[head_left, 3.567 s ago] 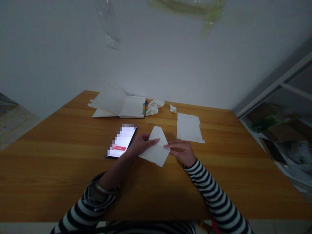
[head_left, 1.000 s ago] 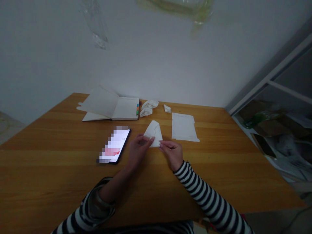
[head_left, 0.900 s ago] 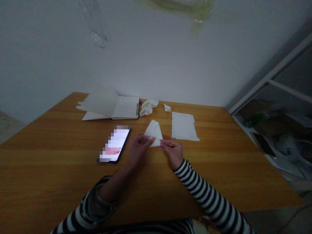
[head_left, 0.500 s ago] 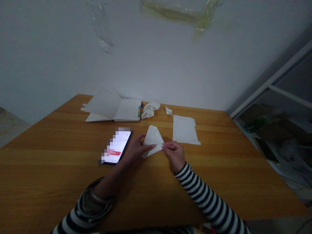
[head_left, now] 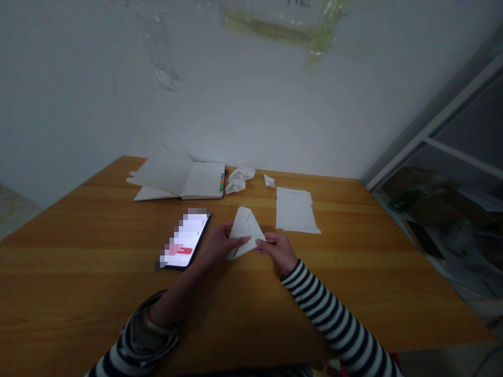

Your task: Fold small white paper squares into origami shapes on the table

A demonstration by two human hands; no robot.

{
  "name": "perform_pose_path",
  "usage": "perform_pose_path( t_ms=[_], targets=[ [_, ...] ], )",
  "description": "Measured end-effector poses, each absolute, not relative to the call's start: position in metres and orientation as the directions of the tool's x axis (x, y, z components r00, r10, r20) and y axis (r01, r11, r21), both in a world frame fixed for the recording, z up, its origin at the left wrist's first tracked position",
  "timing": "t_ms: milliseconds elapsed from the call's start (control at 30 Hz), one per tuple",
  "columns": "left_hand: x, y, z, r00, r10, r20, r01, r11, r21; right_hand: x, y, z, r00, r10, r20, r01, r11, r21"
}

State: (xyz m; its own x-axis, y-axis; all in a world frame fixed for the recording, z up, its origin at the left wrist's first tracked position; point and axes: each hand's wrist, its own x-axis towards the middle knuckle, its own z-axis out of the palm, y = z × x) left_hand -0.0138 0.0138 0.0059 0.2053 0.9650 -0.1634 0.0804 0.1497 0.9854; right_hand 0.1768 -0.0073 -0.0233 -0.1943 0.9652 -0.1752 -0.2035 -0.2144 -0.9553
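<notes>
With left hand [head_left: 217, 246], pinching near-left edge of folded white paper [head_left: 244, 229] between thumb and fingers; with right hand [head_left: 277, 248], pinching its near-right corner. Located mid wooden table [head_left: 98, 293], pointed end away, between lit smartphone [head_left: 184, 238] at left and flat sheet [head_left: 295, 210] at right. Beyond: open notebook [head_left: 184, 180], crumpled scraps [head_left: 239, 179].

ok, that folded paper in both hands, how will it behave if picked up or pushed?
Probably very light: the left hand and right hand hold the folded paper by fingertips alone. Likely stiffer than a loose sheet, since its layered point stands without drooping. Pushed on the table, it would probably slide, not roll.
</notes>
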Motion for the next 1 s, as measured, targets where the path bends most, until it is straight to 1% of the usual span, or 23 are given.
perform_pose_path(
  t_ms=[167, 267, 367, 433, 533, 600, 700, 767, 867, 1000],
  targets=[
    [-0.017, 0.017, 0.005, 0.214, 0.975, -0.050, 0.259, -0.008, 0.966, 0.181, -0.006, -0.029, -0.364, 0.904, -0.223, -0.097, -0.275, -0.957],
    [-0.019, 0.017, 0.005, 0.268, 0.963, -0.026, 0.288, -0.054, 0.956, 0.183, -0.007, -0.029, -0.461, 0.858, -0.227, -0.029, -0.270, -0.962],
    [-0.018, 0.016, 0.007, 0.282, 0.959, -0.023, 0.286, -0.061, 0.956, 0.185, -0.007, -0.026, -0.493, 0.845, -0.206, 0.034, -0.218, -0.975],
    [-0.018, 0.016, 0.008, 0.274, 0.961, -0.045, 0.242, -0.023, 0.970, 0.185, -0.008, -0.025, -0.468, 0.865, -0.179, 0.039, -0.182, -0.983],
    [-0.019, 0.017, 0.011, 0.215, 0.972, -0.096, 0.111, 0.073, 0.991, 0.183, -0.008, -0.024, -0.389, 0.913, -0.124, -0.010, -0.139, -0.990],
    [-0.018, 0.018, 0.012, 0.157, 0.981, -0.116, -0.001, 0.118, 0.993, 0.181, -0.008, -0.024, -0.305, 0.949, -0.081, -0.063, -0.105, -0.993],
    [-0.012, 0.017, 0.008, 0.127, 0.987, -0.095, -0.114, 0.110, 0.987, 0.176, -0.008, -0.023, -0.156, 0.987, -0.029, -0.138, -0.050, -0.989],
    [-0.003, 0.013, 0.004, 0.169, 0.982, -0.083, -0.107, 0.102, 0.989, 0.170, -0.010, -0.022, -0.093, 0.995, -0.018, -0.171, -0.034, -0.985],
    [0.012, 0.005, 0.000, 0.245, 0.963, -0.113, -0.049, 0.129, 0.990, 0.161, -0.015, -0.020, -0.072, 0.997, -0.015, -0.201, -0.029, -0.979],
    [0.021, -0.002, -0.002, 0.231, 0.963, -0.135, -0.077, 0.156, 0.985, 0.152, -0.018, -0.018, -0.072, 0.997, -0.021, -0.238, -0.038, -0.971]
  ],
)
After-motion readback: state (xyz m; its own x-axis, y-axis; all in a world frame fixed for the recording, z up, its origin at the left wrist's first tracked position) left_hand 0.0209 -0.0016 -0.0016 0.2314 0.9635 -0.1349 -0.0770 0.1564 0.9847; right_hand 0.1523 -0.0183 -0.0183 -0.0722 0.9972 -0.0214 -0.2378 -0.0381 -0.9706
